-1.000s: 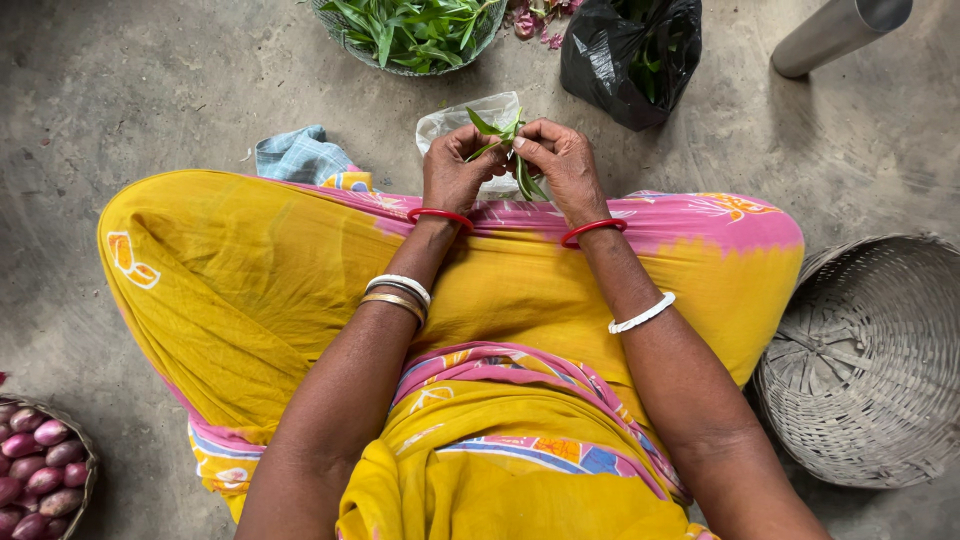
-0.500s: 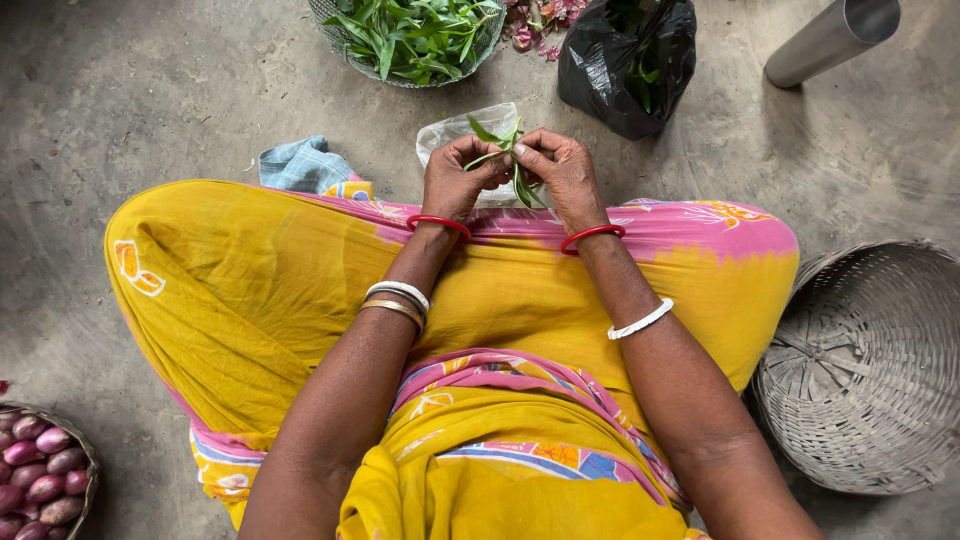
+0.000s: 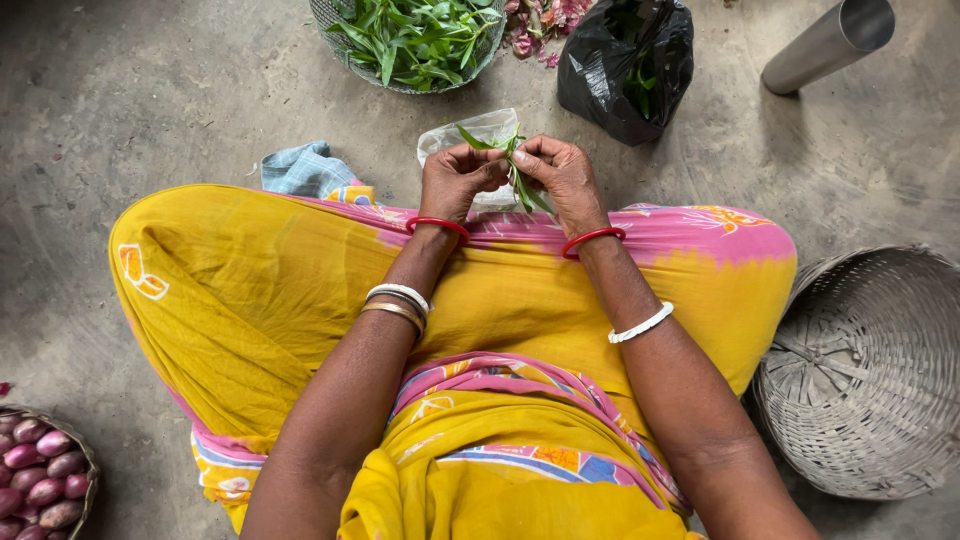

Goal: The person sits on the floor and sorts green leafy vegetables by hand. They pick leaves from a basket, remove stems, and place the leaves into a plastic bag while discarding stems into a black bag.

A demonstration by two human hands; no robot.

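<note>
We cannot see our fingertips fully, curled as they are toward each other; the basket of purple onions [image 3: 42, 478] is cut off at the floor's lower left corner, and the steel cylinder [image 3: 826, 42] at the upper right corner. Our left hand [image 3: 455, 180] and right hand [image 3: 562, 172] are closed, pinching a leafy green sprig [image 3: 515, 165] between them above our knees; it is thin-stemmed with narrow pointed leaves, over a clear plastic bag [image 3: 480, 130]. At the floor's top edge a mesh basket [image 3: 330, 15] holds similar greens; a black bag [image 3: 620, 70] shows leaves inside; the woven basket [image 3: 870, 380] sits at the right edge.
</note>
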